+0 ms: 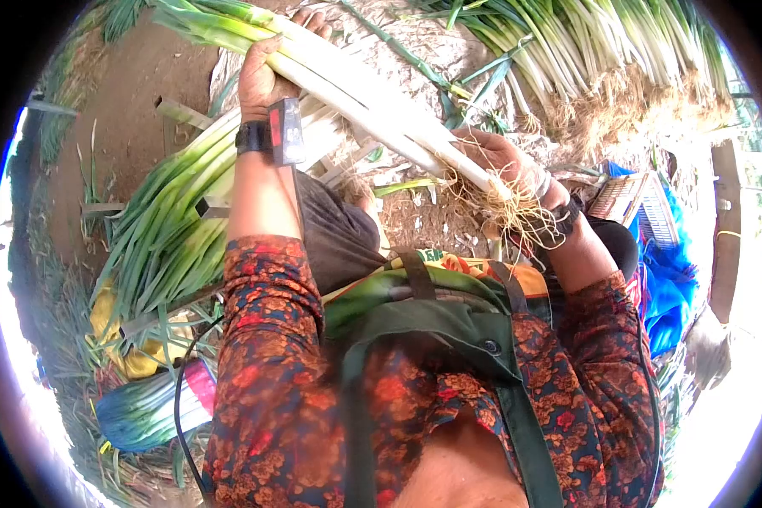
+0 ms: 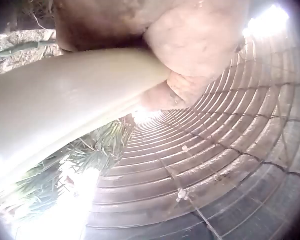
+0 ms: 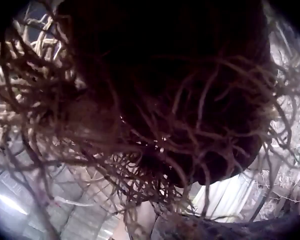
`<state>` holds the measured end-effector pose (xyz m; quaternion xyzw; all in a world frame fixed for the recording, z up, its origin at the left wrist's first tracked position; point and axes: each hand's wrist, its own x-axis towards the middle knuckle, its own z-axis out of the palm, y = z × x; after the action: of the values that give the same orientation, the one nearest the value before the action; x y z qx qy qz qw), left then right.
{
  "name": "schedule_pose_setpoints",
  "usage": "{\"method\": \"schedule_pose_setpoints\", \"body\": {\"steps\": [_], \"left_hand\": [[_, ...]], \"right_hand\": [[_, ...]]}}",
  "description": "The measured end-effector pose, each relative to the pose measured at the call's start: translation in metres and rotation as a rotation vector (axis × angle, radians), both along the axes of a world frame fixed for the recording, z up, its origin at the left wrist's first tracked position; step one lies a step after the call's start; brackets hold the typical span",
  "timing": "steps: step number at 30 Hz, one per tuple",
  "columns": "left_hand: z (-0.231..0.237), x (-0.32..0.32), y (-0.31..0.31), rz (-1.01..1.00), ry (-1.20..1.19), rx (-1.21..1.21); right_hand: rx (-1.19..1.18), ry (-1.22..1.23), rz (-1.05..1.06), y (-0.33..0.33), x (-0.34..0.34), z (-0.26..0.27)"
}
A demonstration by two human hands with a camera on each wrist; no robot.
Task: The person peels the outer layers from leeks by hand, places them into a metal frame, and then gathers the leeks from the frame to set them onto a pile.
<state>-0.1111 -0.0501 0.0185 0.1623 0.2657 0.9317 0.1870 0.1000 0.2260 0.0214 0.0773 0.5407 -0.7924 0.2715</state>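
Note:
Several long leeks (image 1: pixel 372 108) lie slantwise across the head view, green tops at upper left and stringy roots (image 1: pixel 516 212) at lower right. My left hand (image 1: pixel 262 80) grips them near the green part, its fingers showing beyond the stalks. In the left wrist view, thumb and fingers (image 2: pixel 195 45) wrap round a thick white stalk (image 2: pixel 75 90). My right hand (image 1: pixel 499 157) holds the bundle near the root end, partly behind it. The right wrist view shows this hand (image 3: pixel 175 100) very dark, with roots across it.
A leek pile (image 1: pixel 178 212) rests at left on a metal-barred stand. More leeks (image 1: pixel 584 42) lie in a row at upper right, roots towards me. At right are a crate (image 1: pixel 652 212) and blue sheeting (image 1: pixel 669 279). A wrapped bundle (image 1: pixel 148 415) lies lower left.

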Motion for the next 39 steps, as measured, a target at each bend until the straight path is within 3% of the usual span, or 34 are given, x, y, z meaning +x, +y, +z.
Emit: {"method": "schedule_pose_setpoints", "body": {"steps": [1,2,4,6,9,11,13,15,17,18,21,23,24,25,26,27,28,29,31,33,35,36,38,39], "left_hand": [[-0.001,0.000,-0.001,0.012,-0.014,-0.019],[-0.003,-0.002,-0.004,-0.028,-0.011,-0.045],[-0.007,-0.008,-0.009,-0.062,-0.038,-0.031],[-0.008,-0.007,-0.005,0.008,-0.061,-0.058],[-0.012,-0.009,-0.002,0.047,-0.078,-0.137],[-0.007,-0.001,0.004,0.126,-0.101,-0.179],[-0.007,0.001,0.004,0.059,-0.113,-0.089],[-0.005,0.012,0.008,0.009,-0.158,-0.046],[-0.018,0.005,0.015,-0.139,-0.231,0.092],[0.003,0.026,0.023,-0.023,-0.158,-0.088],[-0.018,0.014,0.040,-0.004,-0.315,0.133],[-0.007,0.020,0.040,0.105,-0.289,-0.002],[-0.002,0.025,0.043,0.168,-0.280,-0.044],[0.001,0.029,0.048,0.227,-0.273,-0.084],[-0.010,0.024,0.055,0.271,-0.225,-0.048],[-0.047,0.002,0.058,0.120,-0.307,-0.035],[-0.049,0.001,0.062,0.148,-0.267,-0.047],[-0.048,0.007,0.068,0.175,-0.222,-0.056],[-0.054,0.004,0.072,0.145,-0.278,-0.074],[-0.061,0.000,0.072,0.116,-0.315,-0.107],[-0.028,0.020,0.066,0.185,-0.314,-0.001],[-0.023,0.025,0.056,0.007,-0.232,0.256],[0.053,0.069,0.027,0.163,-0.100,0.338],[0.075,0.076,0.007,0.122,-0.076,0.487]], "right_hand": [[-0.019,-0.062,-0.036,0.000,0.003,0.001],[-0.411,-0.146,-0.111,0.004,0.012,0.001],[0.250,0.321,0.139,0.015,0.010,0.000],[0.147,0.204,0.055,0.015,0.013,-0.002],[0.332,0.089,0.126,0.002,0.006,0.003],[0.673,0.364,0.172,-0.007,0.009,0.004],[0.787,0.481,0.186,-0.013,0.003,0.017],[0.967,0.358,0.324,-0.013,-0.007,0.053],[0.464,0.349,0.190,-0.001,-0.013,0.029],[0.302,0.270,0.170,0.001,-0.018,0.028],[0.480,0.333,0.298,0.004,-0.037,0.020],[0.674,0.490,0.350,-0.019,-0.035,0.035],[0.931,0.840,0.549,-0.017,-0.038,0.017],[1.371,1.338,0.663,-0.015,-0.041,-0.002],[1.655,1.761,0.589,-0.013,-0.044,-0.019],[1.724,1.438,0.564,-0.021,-0.042,-0.020],[1.792,1.129,0.507,-0.029,-0.040,-0.021],[1.678,0.569,0.345,-0.044,-0.033,-0.014],[1.601,0.569,-0.079,-0.053,-0.030,-0.039],[1.498,0.635,-0.117,-0.050,-0.027,-0.048],[1.449,0.593,-0.043,-0.044,-0.023,-0.040],[1.429,0.774,-0.059,-0.043,-0.014,-0.027],[1.473,0.764,0.056,-0.019,-0.003,-0.020],[1.466,0.767,0.077,-0.008,0.005,-0.009]]}}
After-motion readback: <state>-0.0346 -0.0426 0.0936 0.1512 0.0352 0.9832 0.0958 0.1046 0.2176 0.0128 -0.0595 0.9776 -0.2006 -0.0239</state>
